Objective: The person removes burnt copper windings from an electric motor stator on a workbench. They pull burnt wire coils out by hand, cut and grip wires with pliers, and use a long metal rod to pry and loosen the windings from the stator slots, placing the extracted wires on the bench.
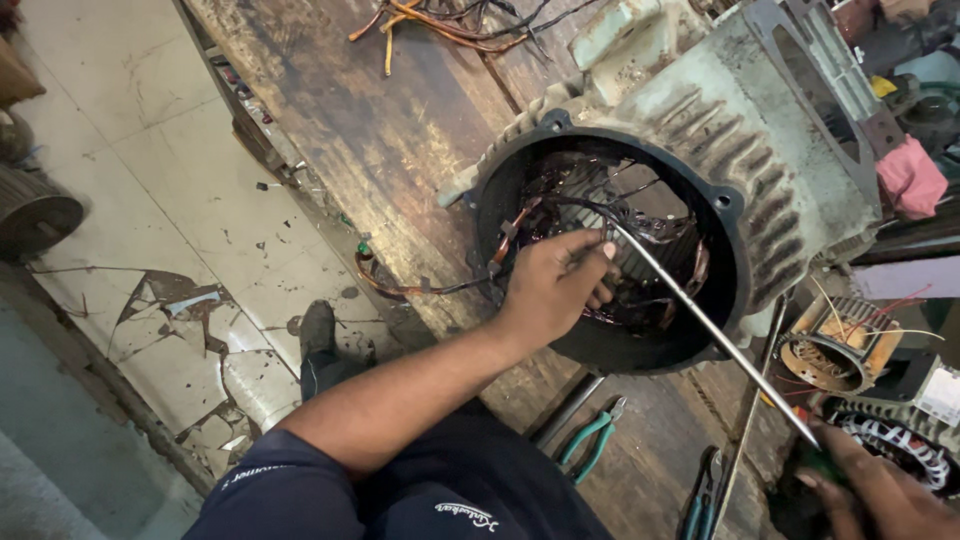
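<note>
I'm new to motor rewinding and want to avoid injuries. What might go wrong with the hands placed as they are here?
The left hand sits inside the motor housing, guiding the tip of the long metal rod that the right hand grips by its handle. If the rod slips, it may jab the left fingers. The burnt copper windings look frayed and might scratch skin. Loose pliers lie near the bench edge and might get knocked off.

Motor housing [740, 130]: pale green, grimy, black front ring
Windings [610, 215]: dark copper-brown
Rod [715, 335]: bright silver
Pliers [592, 440]: teal handles, lower centre
Desk [380, 130]: dark brown, stained wood
Floor [150, 180]: cream tiles, cracked
Cloth [912, 178]: pink, upper right
Wires [440, 25]: orange, top centre
</note>
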`<action>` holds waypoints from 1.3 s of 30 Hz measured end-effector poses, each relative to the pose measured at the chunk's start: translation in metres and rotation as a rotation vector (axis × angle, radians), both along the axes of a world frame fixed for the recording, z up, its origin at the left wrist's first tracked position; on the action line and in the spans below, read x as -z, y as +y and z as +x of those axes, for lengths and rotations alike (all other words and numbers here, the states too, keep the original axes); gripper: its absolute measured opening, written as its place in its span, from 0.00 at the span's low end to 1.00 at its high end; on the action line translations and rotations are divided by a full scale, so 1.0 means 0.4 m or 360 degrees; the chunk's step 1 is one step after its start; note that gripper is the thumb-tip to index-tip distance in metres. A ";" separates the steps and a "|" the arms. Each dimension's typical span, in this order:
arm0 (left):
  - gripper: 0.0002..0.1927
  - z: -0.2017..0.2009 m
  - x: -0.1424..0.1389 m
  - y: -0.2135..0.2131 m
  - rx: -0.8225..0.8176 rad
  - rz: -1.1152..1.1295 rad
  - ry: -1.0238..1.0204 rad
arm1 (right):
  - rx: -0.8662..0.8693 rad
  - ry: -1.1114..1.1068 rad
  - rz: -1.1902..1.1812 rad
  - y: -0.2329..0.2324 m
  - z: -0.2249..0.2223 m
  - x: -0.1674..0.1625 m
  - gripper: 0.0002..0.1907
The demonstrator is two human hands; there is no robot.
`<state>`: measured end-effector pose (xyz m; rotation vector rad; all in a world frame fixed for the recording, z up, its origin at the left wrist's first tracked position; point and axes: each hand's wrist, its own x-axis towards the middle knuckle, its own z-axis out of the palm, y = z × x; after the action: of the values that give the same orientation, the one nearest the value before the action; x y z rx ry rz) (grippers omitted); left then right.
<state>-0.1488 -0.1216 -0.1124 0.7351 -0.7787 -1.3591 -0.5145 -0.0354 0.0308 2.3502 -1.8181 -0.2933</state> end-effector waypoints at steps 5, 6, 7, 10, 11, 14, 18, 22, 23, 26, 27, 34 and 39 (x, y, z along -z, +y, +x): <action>0.11 -0.013 0.002 0.007 -0.0046 -0.0001 0.0020 | -0.0268 -0.0155 -0.0106 -0.005 0.085 -0.062 0.24; 0.11 -0.016 0.001 0.008 -0.0030 0.0027 0.0012 | -0.0273 -0.0062 -0.0082 -0.009 0.107 -0.063 0.25; 0.11 -0.017 0.001 0.009 -0.0015 0.0053 0.0002 | -0.0278 0.0028 -0.0059 -0.017 0.129 -0.058 0.27; 0.11 -0.017 0.002 0.011 -0.0032 0.0113 0.0011 | -0.0142 0.0288 0.0044 -0.032 0.154 -0.063 0.28; 0.11 -0.016 0.002 0.009 -0.0029 0.0113 0.0021 | -0.0083 0.0372 0.0068 -0.046 0.149 -0.062 0.28; 0.12 -0.015 0.005 0.010 -0.0051 0.0111 0.0039 | -0.0397 -0.0103 -0.0147 -0.050 0.085 -0.060 0.24; 0.13 -0.016 0.010 0.010 -0.0069 0.0101 -0.0046 | -0.0409 -0.0423 -0.0137 -0.040 -0.036 0.000 0.22; 0.13 -0.015 0.014 0.005 -0.0095 0.0127 -0.0111 | -0.0332 -0.0426 -0.0103 -0.063 -0.119 0.034 0.25; 0.12 -0.013 0.015 0.003 -0.0091 0.0117 -0.0122 | -0.0219 -0.0303 -0.0064 -0.067 -0.129 0.040 0.27; 0.12 -0.010 0.020 0.002 -0.0067 0.0086 -0.0108 | -0.0327 -0.0357 0.0026 -0.071 -0.137 0.052 0.24; 0.12 -0.010 0.022 0.001 -0.0058 0.0075 -0.0072 | -0.0354 -0.0350 -0.0042 -0.070 -0.135 0.052 0.25; 0.13 -0.013 0.043 -0.018 -0.0034 0.0115 -0.0100 | -0.0402 0.0081 -0.0116 -0.036 -0.027 -0.017 0.28; 0.13 -0.011 0.056 -0.030 -0.0038 0.0017 -0.0086 | 0.0117 0.0387 0.0057 -0.006 0.113 -0.107 0.28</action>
<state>-0.1531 -0.1338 -0.1349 0.7903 -0.8036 -1.3274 -0.4695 -0.0378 0.0737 2.1622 -1.7975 -0.5977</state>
